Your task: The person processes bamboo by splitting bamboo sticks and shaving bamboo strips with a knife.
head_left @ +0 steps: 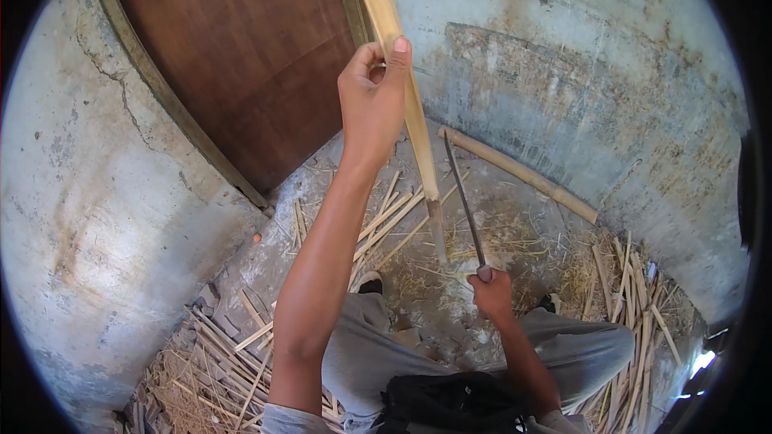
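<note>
My left hand (374, 100) is raised in front of me, its thumb and fingers closed round a long split bamboo slat (416, 133). The pale slat stands nearly upright, with its upper end running out of the picture. Its darker lower end comes down toward the floor between my feet; whether it touches the ground I cannot tell. Lower and to the right, my right hand (493, 293) grips the handle of a long, narrow-bladed knife (464, 205). The blade points up and away from me, apart from the slat and to its right.
A round bamboo pole (523, 169) lies along the foot of the stained wall (563, 72). Bamboo strips (390, 221) lie beyond my left foot. More strips form piles at left (221, 354) and right (639, 321). A brown door (241, 56) stands at far left.
</note>
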The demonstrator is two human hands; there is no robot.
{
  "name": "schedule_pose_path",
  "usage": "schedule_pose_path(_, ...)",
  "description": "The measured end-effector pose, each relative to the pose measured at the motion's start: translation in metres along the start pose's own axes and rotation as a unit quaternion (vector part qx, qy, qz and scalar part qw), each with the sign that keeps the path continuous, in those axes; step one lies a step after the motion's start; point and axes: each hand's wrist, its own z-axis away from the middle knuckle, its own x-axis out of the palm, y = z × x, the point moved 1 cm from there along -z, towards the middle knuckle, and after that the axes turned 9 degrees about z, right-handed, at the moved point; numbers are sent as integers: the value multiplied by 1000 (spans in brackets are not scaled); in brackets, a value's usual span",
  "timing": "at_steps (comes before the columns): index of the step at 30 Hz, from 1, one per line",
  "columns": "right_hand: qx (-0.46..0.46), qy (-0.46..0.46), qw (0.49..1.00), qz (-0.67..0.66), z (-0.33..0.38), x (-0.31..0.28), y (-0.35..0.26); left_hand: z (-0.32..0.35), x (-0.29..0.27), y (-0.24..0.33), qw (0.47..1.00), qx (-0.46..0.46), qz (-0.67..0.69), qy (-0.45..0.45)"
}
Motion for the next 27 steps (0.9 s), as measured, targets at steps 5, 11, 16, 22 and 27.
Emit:
schedule_pose_path(5,35,0,999,-27,6,-11,-18,-6,9,-5,995,102,5,11)
schedule_pose_path(11,65,-43,995,-65,13,-10,-20,-19,18,-8,991,-29,127,-34)
schedule_pose_path(16,82,-76,987,-119,16,-10,-29,-15,29,-4,998,-41,50,24)
schedule_pose_path(22,97,-62,976,-185,18,-16,-40,8,57,17,992,64,-106,34)
schedule_pose_path(27,119,-127,967,-184,14,-16,-30,1,58,4,994,105,-8,19)
